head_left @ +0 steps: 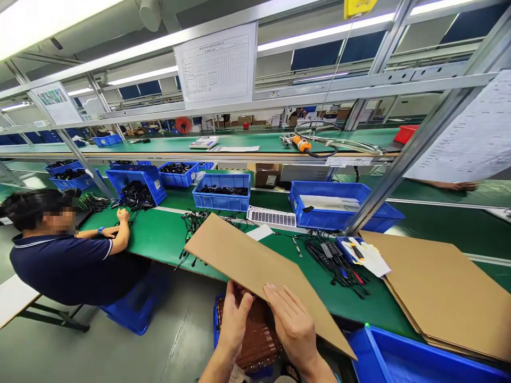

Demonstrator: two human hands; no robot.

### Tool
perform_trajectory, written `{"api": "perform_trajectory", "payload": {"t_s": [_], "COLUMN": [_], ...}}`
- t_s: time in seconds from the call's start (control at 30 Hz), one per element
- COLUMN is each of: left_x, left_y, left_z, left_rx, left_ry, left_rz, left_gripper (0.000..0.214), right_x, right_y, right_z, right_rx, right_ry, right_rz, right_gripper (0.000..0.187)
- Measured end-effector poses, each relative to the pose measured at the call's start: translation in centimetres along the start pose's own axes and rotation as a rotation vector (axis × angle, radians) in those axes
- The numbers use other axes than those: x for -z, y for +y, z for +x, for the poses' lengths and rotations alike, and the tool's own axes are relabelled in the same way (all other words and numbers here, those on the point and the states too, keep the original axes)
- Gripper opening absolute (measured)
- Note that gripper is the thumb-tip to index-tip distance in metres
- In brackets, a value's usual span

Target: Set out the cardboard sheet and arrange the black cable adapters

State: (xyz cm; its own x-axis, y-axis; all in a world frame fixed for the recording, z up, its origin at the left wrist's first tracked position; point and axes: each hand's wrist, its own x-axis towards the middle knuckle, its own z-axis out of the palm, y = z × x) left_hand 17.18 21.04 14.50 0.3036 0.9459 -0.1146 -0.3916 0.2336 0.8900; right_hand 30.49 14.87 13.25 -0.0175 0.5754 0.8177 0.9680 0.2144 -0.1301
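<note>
A flat brown cardboard sheet is held tilted over the front edge of the green worktable. My left hand grips its near edge from below. My right hand lies flat on its top near the same edge. Under the sheet a blue bin on the floor holds rows of dark brown parts.
A stack of cardboard sheets lies at the right, with black cables and adapters beside it. Blue bins line the table. A seated co-worker works at the left. A blue bin sits at the lower right.
</note>
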Motion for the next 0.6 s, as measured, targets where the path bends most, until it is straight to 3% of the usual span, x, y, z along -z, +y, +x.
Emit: {"api": "perform_trajectory", "payload": {"t_s": [0.13,0.2,0.27,0.37,0.47,0.53,0.6], "left_x": [0.7,1.1,1.5,1.4,-0.1,-1.6,-2.9], "left_y": [-1.5,-2.1,-2.3,-2.3,-3.1,-4.2,-5.4], "left_z": [1.2,1.9,2.5,3.3,3.8,3.8,3.6], "left_rx": [0.107,0.127,0.141,0.169,0.236,0.295,0.362], "left_ry": [0.118,0.126,0.104,0.028,-0.109,-0.24,-0.405], "left_rz": [-0.028,-0.026,-0.029,-0.025,0.014,0.072,0.174], "left_gripper": [0.055,0.056,0.056,0.055,0.055,0.054,0.053], "right_x": [-1.1,-0.8,0.5,4.2,8.8,11.5,14.0], "right_y": [0.5,1.7,3.7,6.1,5.8,4.4,3.2], "right_z": [-3.0,-4.9,-7.2,-10.8,-13.3,-13.9,-14.5], "right_rx": [0.037,-0.032,-0.251,-0.814,-1.283,-1.405,-1.426], "right_ry": [-0.188,-0.274,-0.263,-0.137,-0.089,0.045,0.29], "right_rz": [-0.035,-0.066,-0.155,-0.299,-0.027,0.197,0.143], "right_gripper": [0.044,0.038,0.045,0.084,0.102,0.098,0.092]}}
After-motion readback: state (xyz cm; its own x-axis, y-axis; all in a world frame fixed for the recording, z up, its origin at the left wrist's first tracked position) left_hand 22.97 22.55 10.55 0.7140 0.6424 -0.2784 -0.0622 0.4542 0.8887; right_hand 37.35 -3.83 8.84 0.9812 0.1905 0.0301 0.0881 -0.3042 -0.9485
